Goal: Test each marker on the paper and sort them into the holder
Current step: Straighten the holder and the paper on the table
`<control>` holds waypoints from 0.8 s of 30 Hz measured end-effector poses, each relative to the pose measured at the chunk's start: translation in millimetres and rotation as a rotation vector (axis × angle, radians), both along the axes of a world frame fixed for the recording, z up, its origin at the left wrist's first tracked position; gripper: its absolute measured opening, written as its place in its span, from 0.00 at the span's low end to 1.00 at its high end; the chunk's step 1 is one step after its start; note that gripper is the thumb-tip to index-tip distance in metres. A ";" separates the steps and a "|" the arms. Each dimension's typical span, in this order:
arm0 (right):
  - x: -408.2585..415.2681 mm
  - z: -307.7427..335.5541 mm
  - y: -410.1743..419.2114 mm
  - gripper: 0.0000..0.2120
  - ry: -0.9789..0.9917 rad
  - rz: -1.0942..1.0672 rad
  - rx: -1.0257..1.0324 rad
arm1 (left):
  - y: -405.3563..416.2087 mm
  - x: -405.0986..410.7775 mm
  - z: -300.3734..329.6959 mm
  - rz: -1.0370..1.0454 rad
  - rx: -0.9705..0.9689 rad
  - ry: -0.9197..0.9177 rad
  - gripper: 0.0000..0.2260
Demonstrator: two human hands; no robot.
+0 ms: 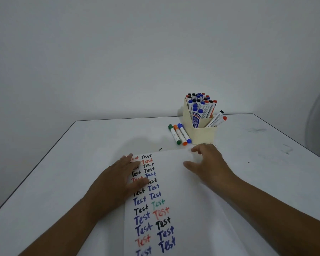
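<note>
From my station I note the paper [183,209] lying nearest the camera on the white bench [63,163], running from the lower edge of the view up toward the centre. Its left part carries two columns of the handwritten word "Test" in black, blue, red and one green (the uppermost entries of the left column are partly covered). The left hand [118,177] lies flat on the paper's left margin, fingers straight and together, pressing over that column and holding nothing. The right hand [209,164] is at the paper's upper right area, fingers loosely spread and slightly bent, empty; I cannot tell whether it touches the sheet. Just beyond the paper's top edge I observe a small dark fleck [160,149] on the bench. Farther back, three markers lie side by side, touching, with caps pointing away: a green marker [174,134], an orange marker [180,135] and a blue marker [184,133], the last just beside the holder [203,134]. The holder is a cream box, upright, packed with capped markers [199,106] in black, blue and red. Two further markers [217,120], one black-capped and one red-capped, lean out over its right side. Faint smudges [256,129] mark the bench to the right, and a plain wall [137,52] stands behind.
</note>
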State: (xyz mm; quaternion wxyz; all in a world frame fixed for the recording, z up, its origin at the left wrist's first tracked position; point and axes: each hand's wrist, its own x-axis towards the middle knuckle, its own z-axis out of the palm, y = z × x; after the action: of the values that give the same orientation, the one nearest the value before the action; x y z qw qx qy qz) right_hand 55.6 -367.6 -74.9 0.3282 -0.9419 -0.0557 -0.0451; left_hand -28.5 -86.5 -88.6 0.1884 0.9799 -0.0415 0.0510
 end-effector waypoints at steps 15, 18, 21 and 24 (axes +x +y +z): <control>-86.6 -2.8 -40.6 0.29 -0.029 0.309 -0.378 | -6.5 -47.1 25.3 0.216 0.056 0.074 0.41; -94.8 6.9 -47.3 0.29 -0.001 0.357 -0.306 | -12.7 -80.1 33.2 0.222 0.073 0.099 0.44; -109.1 25.1 -63.6 0.42 0.065 0.396 -0.363 | -21.0 -118.7 42.4 0.177 0.092 0.106 0.45; -126.3 36.6 -84.0 0.54 0.245 0.473 -0.462 | -28.2 -150.8 44.7 0.109 0.084 0.157 0.52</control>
State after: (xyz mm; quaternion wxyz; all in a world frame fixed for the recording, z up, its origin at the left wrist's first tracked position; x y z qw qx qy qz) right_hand -70.6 -451.5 -38.3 0.1121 -0.9507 -0.2412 0.1592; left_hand -179.3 -114.7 -43.9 0.1467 0.9887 0.0245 -0.0174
